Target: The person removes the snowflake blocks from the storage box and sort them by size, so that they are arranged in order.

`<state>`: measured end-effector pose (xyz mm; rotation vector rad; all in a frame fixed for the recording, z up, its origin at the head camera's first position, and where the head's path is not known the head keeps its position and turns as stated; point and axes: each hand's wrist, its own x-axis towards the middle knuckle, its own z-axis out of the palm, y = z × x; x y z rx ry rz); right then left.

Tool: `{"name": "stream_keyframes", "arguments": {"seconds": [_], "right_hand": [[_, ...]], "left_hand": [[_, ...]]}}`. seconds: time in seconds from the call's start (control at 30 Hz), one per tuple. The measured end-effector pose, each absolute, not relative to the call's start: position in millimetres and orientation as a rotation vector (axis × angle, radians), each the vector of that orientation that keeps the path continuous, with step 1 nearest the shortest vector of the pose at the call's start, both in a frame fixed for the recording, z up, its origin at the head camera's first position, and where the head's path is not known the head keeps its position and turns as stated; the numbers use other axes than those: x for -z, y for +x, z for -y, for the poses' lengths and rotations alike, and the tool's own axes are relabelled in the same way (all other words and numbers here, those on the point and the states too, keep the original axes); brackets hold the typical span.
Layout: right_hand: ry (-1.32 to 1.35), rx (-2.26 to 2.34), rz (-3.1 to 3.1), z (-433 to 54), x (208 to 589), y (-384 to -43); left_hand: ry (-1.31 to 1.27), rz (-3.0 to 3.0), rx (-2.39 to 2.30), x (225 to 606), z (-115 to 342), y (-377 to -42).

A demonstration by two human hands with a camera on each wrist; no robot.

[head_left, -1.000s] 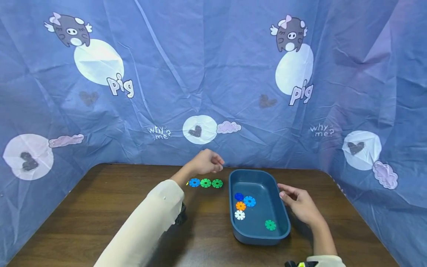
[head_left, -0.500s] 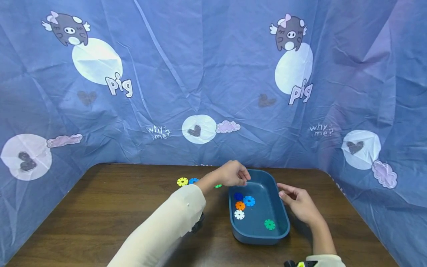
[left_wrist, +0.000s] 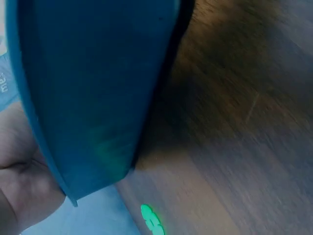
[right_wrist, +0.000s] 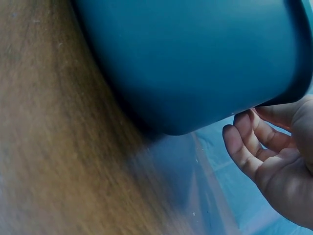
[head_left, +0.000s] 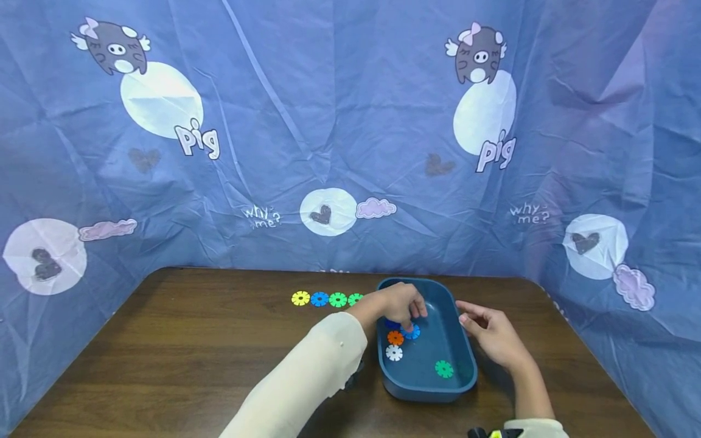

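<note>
My left hand (head_left: 402,304) reaches over the near-left rim into a blue plastic tray (head_left: 432,389). Its fingers point down, with the thumb and a fingertip at a light blue snowflake disc (head_left: 413,332); no grip on the disc shows. Partly under that hand is a dark blue disc (head_left: 391,324). Also inside lie an orange disc (head_left: 395,338), a white disc (head_left: 394,353) and a green disc (head_left: 444,369). Against the tray's right outer side rests my right hand (head_left: 493,334), loosely bent fingers near the rim. In the left wrist view, the tray wall hides the left fingertips.
Behind the left forearm a row of discs lies on the wooden table (head_left: 219,353): a yellow disc (head_left: 300,298), a blue disc (head_left: 320,299), a green disc (head_left: 338,300) and another green disc (head_left: 356,298), partly covered. A blue printed cloth (head_left: 350,152) hangs behind the table.
My left hand has moved right and down, from above the disc row into the tray. The yellow disc, earlier mostly hidden by the arm, now shows. My right hand stays put.
</note>
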<state>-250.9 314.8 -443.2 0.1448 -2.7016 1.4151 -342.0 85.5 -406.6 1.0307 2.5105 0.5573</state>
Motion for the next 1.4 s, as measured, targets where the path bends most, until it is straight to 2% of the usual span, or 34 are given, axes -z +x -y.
{"name": "stream_keyframes", "arguments": {"seconds": [0.23, 0.7, 1.1, 1.4], "right_hand": [[0.131, -1.393, 2.711, -315.0, 443.5, -250.5], [0.125, -1.382, 2.711, -312.4, 442.4, -249.3], [0.132, -1.371, 2.716, -313.8, 441.7, -248.4], [0.153, -1.374, 2.707, -313.8, 441.2, -247.6]], "left_hand": [[1.022, -2.560, -0.364, 412.5, -92.5, -339.4], [1.067, -2.469, -0.433, 413.2, -92.1, -339.6], [1.005, -2.295, -0.844, 395.5, -79.3, -347.1], [0.838, -2.335, -1.124, 380.3, -37.7, -360.5]]}}
